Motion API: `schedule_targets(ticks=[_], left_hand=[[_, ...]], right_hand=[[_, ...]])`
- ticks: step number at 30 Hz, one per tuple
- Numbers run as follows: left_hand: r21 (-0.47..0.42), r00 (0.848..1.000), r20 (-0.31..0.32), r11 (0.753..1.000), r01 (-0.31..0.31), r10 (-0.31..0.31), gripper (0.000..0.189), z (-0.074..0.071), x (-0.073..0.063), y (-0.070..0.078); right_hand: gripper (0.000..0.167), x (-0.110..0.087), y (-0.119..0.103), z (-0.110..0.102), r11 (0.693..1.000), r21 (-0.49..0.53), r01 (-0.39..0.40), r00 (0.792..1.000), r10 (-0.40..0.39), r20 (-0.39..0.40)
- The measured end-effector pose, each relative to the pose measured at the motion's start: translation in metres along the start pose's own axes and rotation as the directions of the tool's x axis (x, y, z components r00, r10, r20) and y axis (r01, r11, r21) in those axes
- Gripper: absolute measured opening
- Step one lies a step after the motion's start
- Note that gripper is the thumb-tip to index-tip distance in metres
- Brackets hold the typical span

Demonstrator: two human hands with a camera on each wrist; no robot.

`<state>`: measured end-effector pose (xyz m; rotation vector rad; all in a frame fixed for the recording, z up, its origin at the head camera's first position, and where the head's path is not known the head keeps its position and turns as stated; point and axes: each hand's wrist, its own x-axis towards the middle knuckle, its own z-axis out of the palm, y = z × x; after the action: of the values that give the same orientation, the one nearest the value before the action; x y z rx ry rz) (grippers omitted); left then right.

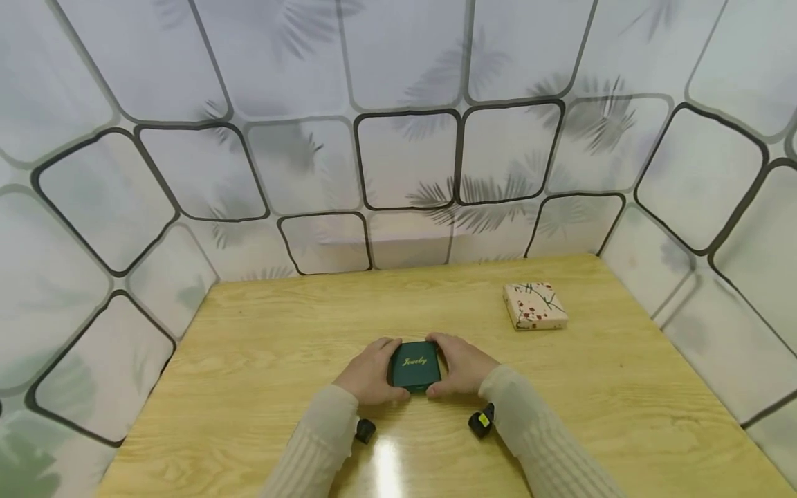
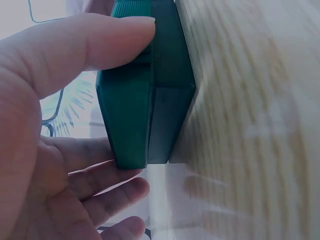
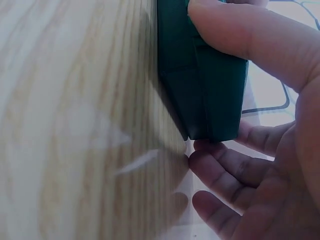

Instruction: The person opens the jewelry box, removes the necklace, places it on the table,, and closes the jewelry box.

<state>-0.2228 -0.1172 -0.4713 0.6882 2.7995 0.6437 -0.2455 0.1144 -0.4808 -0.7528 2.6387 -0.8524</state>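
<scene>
A small dark green jewelry box [image 1: 416, 375], with gold "Jewelry" lettering on its lid, is at the wooden tabletop between both hands. My left hand [image 1: 372, 372] holds its left side, thumb at the near face and fingers toward the far edge. From the right, my right hand [image 1: 462, 366] grips it the same way. In the left wrist view the left thumb [image 2: 115, 40] presses by a ribbed strip on the near face of the lid. The right wrist view has the right thumb [image 3: 235, 27] on the lid's near face. The lid sits down on the base.
A pale square box [image 1: 535, 306] with red blossoms and dark branches stands at the back right of the table [image 1: 280, 332]. Patterned curtain-like walls [image 1: 405, 159] enclose the table's back and sides. Dark wrist devices [image 1: 481, 420] hang under both knitted sleeves.
</scene>
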Motion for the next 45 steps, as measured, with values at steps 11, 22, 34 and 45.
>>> schedule_targets(ticks=[11,22,34,45], left_hand=[[0.046,0.999,-0.015,0.998,-0.032,0.032,0.098,-0.006,0.003,0.008],[0.036,0.999,-0.012,0.999,-0.031,0.032,0.109,0.002,0.003,0.010],[0.069,0.999,-0.012,0.997,-0.046,0.047,0.106,0.000,0.001,0.010],[0.077,0.998,-0.025,0.995,-0.058,0.060,0.102,0.004,-0.001,0.010]], right_hand=[[0.095,0.001,-0.005,-0.007,1.000,0.016,-0.010,1.000,0.010,-0.005],[0.092,-0.001,-0.001,-0.004,1.000,0.030,-0.001,1.000,0.001,0.014],[0.088,-0.003,-0.004,-0.006,0.999,0.043,-0.009,0.999,0.007,0.042],[0.084,-0.004,-0.004,-0.004,0.999,0.043,0.006,0.998,-0.009,0.063]])
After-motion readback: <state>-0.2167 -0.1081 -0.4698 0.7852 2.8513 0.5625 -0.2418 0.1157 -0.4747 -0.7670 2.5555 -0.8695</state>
